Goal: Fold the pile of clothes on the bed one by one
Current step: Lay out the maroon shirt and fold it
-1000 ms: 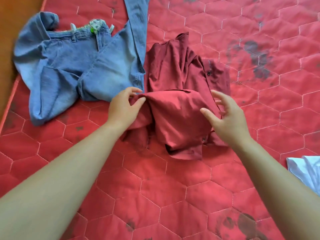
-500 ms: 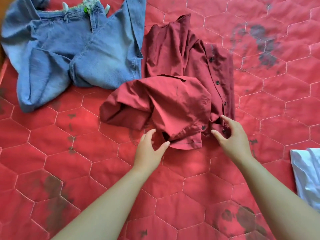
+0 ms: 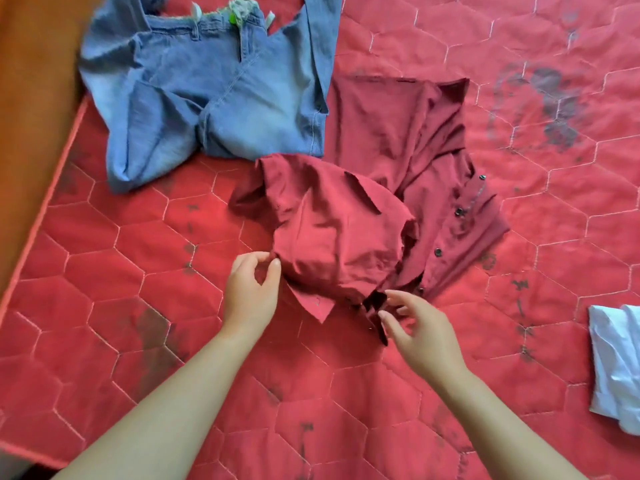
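A crumpled maroon button shirt (image 3: 346, 230) lies in the middle of the red quilted bed (image 3: 145, 306). Its buttoned placket runs down the right side. My left hand (image 3: 251, 292) is at the shirt's lower left edge and pinches the fabric between thumb and forefinger. At the shirt's bottom hem, my right hand (image 3: 419, 330) holds a dark strip of the placket between its thumb and fingertips. Blue jeans (image 3: 225, 98) lie bunched at the upper left, with one leg overlapping the shirt's left side.
A white garment (image 3: 616, 368) sits at the right edge of the bed. The bed's left edge runs diagonally past an orange surface (image 3: 31, 133). Bare quilt stretches in front of the shirt, between my forearms.
Both hands dropped from the shirt's raised middle fold to its near hem. The fold has been let go and now lies bunched, and the shirt's upper part is spread wider.
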The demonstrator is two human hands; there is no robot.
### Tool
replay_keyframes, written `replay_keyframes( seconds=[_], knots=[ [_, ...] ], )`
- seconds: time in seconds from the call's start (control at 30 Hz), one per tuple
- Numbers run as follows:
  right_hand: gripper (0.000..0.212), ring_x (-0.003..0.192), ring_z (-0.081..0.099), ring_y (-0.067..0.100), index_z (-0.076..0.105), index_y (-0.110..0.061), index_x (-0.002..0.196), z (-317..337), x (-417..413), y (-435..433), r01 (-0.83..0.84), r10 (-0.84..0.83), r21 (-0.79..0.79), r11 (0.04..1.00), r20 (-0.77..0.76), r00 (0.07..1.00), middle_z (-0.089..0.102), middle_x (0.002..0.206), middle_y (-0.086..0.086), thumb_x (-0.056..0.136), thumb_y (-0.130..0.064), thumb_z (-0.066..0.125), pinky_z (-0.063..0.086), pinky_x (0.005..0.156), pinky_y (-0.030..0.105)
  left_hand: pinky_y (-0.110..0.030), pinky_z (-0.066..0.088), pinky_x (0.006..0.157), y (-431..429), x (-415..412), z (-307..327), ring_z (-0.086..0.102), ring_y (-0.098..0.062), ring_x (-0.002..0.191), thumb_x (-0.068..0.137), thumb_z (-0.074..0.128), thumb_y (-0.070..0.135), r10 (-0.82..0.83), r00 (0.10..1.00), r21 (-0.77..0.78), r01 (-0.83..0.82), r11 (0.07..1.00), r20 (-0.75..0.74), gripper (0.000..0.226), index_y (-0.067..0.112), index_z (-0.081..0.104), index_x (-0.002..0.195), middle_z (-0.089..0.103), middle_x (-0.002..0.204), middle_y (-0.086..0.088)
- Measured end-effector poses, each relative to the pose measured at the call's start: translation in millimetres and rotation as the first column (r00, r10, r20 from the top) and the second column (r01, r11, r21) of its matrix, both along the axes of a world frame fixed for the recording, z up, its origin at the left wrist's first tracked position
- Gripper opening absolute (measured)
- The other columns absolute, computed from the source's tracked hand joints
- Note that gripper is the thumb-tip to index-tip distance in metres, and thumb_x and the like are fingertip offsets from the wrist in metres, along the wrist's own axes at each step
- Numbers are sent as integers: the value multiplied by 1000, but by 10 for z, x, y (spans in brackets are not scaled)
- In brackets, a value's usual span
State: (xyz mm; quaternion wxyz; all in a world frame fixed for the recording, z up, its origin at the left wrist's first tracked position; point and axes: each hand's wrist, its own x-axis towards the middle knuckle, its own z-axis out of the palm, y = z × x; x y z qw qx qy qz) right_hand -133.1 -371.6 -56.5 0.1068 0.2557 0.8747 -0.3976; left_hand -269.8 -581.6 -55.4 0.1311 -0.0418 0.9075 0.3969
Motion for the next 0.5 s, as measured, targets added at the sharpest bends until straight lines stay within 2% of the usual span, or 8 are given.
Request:
replay_keyframes(
  seconds=[0.07,0.13,0.23,0.3,0.33,0.37,0.43,0.5],
  knots=[
    [27,81,61,10,64,-20,106,169,-306,-49,2,8,61,998,-172,985,66,96,-9,80,-19,71,47,75,24,-22,41,83,-235,-98,93,52,-7,97,88,59,16,-12,1000,13,12,1000,-7,3,18,60,89,55,102,9],
    [28,89,60,16,63,-18,107,267,-705,-136,-101,126,108,989,-254,959,64,101,-4,80,-19,71,44,81,24,-24,43,84,-345,-168,149,54,-6,96,86,61,18,-55,998,19,55,998,-4,3,21,61,87,60,100,12],
    [46,118,48,21,57,-18,122,258,-1238,-362,-379,399,136,915,-183,899,55,126,0,79,-30,70,38,98,32,-15,41,74,-373,-207,199,56,0,80,84,64,24,-126,992,7,126,992,18,12,33,60,79,64,83,19],
    [60,126,41,22,50,-22,131,149,-1429,-474,-506,518,163,847,-42,854,49,135,-2,77,-37,71,38,99,40,-5,37,68,-375,-191,189,55,3,78,84,64,23,-145,989,21,144,989,31,19,37,57,73,63,78,22],
    [57,122,44,22,50,-25,129,71,-1477,-492,-548,550,180,817,40,834,52,131,-4,77,-38,70,41,95,41,-3,36,67,-379,-176,169,55,3,78,83,65,23,-146,989,32,145,989,39,20,37,56,72,63,77,21],
    [46,112,51,23,56,-26,121,2,-1501,-501,-568,562,186,802,86,822,60,117,-5,79,-38,69,43,88,39,-2,36,68,-384,-159,141,55,2,79,83,65,23,-145,988,40,143,989,51,19,36,56,73,63,77,21],
    [15,86,59,22,65,-24,93,-73,-1503,-480,-533,536,161,830,33,844,62,82,-7,80,-31,68,47,73,34,-5,38,69,-389,-128,85,56,1,78,84,65,25,-148,986,55,144,988,73,15,35,57,76,64,80,19],
    [3,70,58,18,66,-23,80,-83,-1489,-384,-399,416,167,902,-85,905,56,68,-12,79,-25,68,46,64,29,-11,42,71,-388,-121,34,57,0,75,84,65,25,-147,985,87,140,986,85,12,34,58,84,64,87,15]
  ],
)
